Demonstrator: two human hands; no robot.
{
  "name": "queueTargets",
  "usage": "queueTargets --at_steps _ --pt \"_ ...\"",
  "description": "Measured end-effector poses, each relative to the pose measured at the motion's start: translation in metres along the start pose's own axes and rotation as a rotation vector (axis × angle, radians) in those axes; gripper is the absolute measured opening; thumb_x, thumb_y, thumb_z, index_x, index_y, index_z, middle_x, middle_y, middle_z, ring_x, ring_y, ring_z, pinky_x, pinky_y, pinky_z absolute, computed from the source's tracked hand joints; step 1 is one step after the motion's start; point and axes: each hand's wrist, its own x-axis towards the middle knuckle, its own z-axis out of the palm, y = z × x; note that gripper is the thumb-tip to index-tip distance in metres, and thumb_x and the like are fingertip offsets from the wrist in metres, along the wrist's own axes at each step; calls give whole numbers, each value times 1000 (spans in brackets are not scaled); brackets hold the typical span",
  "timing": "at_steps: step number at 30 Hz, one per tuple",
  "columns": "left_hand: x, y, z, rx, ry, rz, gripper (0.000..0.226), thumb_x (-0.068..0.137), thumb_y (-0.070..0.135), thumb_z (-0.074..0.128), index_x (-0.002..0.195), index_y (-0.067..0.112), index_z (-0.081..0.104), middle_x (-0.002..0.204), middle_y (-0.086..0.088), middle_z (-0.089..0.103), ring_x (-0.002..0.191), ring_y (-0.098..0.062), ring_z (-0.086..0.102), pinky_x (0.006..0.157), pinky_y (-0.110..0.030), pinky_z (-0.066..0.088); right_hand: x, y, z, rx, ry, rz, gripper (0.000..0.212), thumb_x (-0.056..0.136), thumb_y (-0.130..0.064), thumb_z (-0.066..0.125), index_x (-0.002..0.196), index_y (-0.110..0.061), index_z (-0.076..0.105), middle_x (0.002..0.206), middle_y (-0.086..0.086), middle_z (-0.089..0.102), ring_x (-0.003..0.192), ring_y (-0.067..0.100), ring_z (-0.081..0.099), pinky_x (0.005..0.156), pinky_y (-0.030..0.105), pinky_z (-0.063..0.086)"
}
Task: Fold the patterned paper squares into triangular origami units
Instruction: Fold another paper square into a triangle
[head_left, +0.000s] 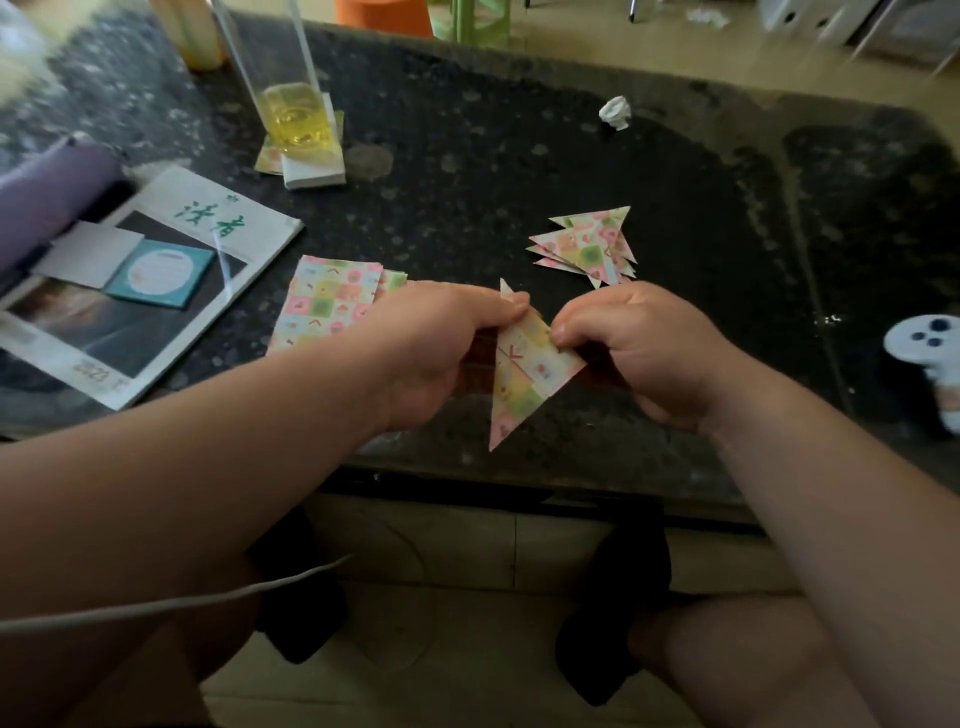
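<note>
A patterned paper piece (524, 379), folded into a long triangle with its tip pointing at me, is held above the near edge of the dark stone table (519, 156). My left hand (436, 348) pinches its upper left corner. My right hand (639, 348) pinches its right edge with thumb and forefinger. A stack of flat patterned squares (327, 306) lies just left of my left hand, partly hidden by it. Several folded triangular units (587, 247) lie in a pile beyond my right hand.
A magazine (156, 280) with small cards on it lies at the left. A tall glass of yellow liquid (296, 114) stands on a white coaster at the back left. A crumpled paper ball (615, 111) is at the back; a white controller (930, 348) at the right edge.
</note>
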Motion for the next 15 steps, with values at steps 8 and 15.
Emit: queueTargets --at_steps 8,15 --pt "-2 6 -6 169 48 58 31 99 33 60 81 19 82 92 -10 78 94 -29 75 91 -49 57 -15 -5 -6 -84 -162 1 41 97 -5 53 61 -17 70 63 7 56 57 12 48 53 25 37" --pt "-9 2 -1 206 61 61 31 99 37 60 84 22 82 95 -9 78 96 -28 75 97 -52 56 -20 -9 -5 -229 -240 63 48 99 -10 56 55 -26 68 57 -4 55 50 8 46 50 26 35"
